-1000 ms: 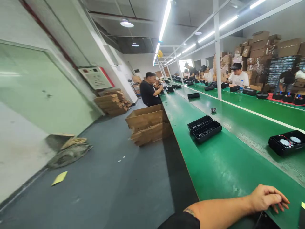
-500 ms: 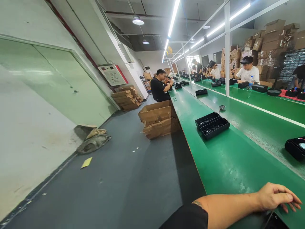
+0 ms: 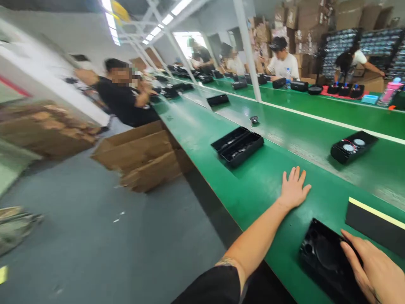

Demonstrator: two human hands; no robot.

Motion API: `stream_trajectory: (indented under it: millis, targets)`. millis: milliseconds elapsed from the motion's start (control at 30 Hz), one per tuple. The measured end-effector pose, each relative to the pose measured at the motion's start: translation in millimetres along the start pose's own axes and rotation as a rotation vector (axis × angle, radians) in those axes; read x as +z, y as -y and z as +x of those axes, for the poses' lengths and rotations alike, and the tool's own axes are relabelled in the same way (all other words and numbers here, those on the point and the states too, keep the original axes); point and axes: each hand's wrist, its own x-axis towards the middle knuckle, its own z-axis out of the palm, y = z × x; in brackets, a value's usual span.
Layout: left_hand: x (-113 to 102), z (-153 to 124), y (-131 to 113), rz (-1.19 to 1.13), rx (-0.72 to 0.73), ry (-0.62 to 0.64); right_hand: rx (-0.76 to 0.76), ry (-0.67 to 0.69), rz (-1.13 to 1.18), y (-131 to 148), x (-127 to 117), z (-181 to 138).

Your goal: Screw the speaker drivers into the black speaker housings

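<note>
- Head view, bench (image 3: pixel 253 185): long, green-topped, running away up the picture, with a lighter belt strip along its middle.
- Left hand (image 3: pixel 294 190): laid flat, palm down on the bare bench, fingers spread and straight; holds nothing.
- Right hand (image 3: pixel 373 266): at the lower right corner, fingers loosely extended and resting on the right edge of a black housing (image 3: pixel 322 253); open, not closed round it.
- Black housing: lies on the bench near its front edge, between the two hands, hollow side up, with round recesses showing. Its long axis runs diagonally, from the far left corner down toward the person on the right.
- Handling, as judged: moulded plastic shell, likely light and stiff, with smooth walls that may slip; best taken by the two long rims rather than the thin recess walls.
- Black box (image 3: pixel 373 219): pale yellow top edge, just beyond the right hand, apart from the housing.
- Pair of black trays (image 3: pixel 238 145): side by side, farther up the bench.
- Speaker unit (image 3: pixel 352 147): on the belt strip, two round faces up.
- Cardboard boxes (image 3: pixel 142 156): on the floor against the bench.
- Other people: seated farther along both sides.
</note>
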Motion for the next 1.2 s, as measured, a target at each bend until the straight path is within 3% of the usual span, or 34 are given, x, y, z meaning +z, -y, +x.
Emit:
stream_trajectory:
  millis: [167,467,700,867,1033,1200]
  targets:
    - [2,6,6,0.056,0.054,0.020,0.078,-0.033,-0.135,28,-23,15]
    - [-2,-32,18,0.119,0.164,0.072,0.026,0.034,-0.101,7,-18,8]
    - [-3,-59,21,0.144,0.192,0.085,0.077,-0.018,-0.150,23,-23,11]
    - [-5,-88,26,0.170,0.213,0.095,0.003,0.002,-0.142,17,-22,10]
    - [-9,-132,39,0.186,0.199,0.113,0.061,0.063,-0.133,9,-20,6]
    - [-21,-177,50,0.180,0.156,0.160,0.083,0.033,-0.196,19,-26,6]
